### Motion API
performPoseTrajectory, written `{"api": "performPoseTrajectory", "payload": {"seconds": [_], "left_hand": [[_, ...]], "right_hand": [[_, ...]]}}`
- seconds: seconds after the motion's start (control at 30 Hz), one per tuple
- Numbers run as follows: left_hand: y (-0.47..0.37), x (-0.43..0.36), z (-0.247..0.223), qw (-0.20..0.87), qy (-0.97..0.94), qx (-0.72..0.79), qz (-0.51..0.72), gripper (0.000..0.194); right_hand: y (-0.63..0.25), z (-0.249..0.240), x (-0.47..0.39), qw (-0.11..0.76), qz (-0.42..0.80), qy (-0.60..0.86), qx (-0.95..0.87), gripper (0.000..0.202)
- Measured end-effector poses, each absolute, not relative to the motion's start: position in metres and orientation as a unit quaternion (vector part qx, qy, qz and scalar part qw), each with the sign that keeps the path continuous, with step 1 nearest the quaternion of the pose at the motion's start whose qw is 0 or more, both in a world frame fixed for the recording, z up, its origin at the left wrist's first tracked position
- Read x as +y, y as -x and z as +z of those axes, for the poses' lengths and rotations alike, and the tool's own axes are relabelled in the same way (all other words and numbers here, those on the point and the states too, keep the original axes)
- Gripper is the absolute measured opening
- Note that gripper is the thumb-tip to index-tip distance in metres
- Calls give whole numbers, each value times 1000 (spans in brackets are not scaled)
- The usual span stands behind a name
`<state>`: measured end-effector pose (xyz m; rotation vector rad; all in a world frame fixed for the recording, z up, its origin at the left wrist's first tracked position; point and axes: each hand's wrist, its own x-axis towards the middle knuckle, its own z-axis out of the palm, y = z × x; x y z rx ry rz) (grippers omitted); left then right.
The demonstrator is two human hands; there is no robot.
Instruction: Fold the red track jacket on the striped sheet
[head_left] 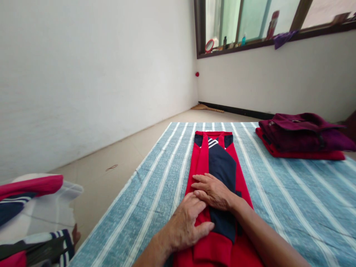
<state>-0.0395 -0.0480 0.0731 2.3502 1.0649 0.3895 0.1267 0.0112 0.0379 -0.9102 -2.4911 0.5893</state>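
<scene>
A red and navy garment (222, 165) with white stripes lies folded lengthwise on the blue striped cloth (150, 185), its sleeve laid along the middle. My left hand (190, 218) rests on the garment's left edge, thumb spread over the red part near the cuff. Just beyond it, my right hand (213, 191) lies flat across the red and navy sleeve, fingers pointing left. The fingertips of my left hand meet those of my right. Neither hand grips the fabric.
Folded purple and red clothes (300, 137) are stacked at the right back. More clothes (30, 189) lie low at the left, beside the bed edge. A windowsill (250, 45) with bottles and a small mirror is at the upper right.
</scene>
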Motion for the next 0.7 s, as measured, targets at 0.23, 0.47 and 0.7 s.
{"api": "performPoseTrajectory", "payload": {"seconds": [0.23,0.47,0.7], "left_hand": [[40,-47,73,269,-867,397,139,26],[40,-47,71,264,-870,392,143,25],[41,-47,69,254,-874,385,156,24]], "right_hand": [[-127,36,12,213,209,329,-896,43],[-127,35,12,215,204,327,-897,42],[-127,35,12,214,203,325,-899,42]]}}
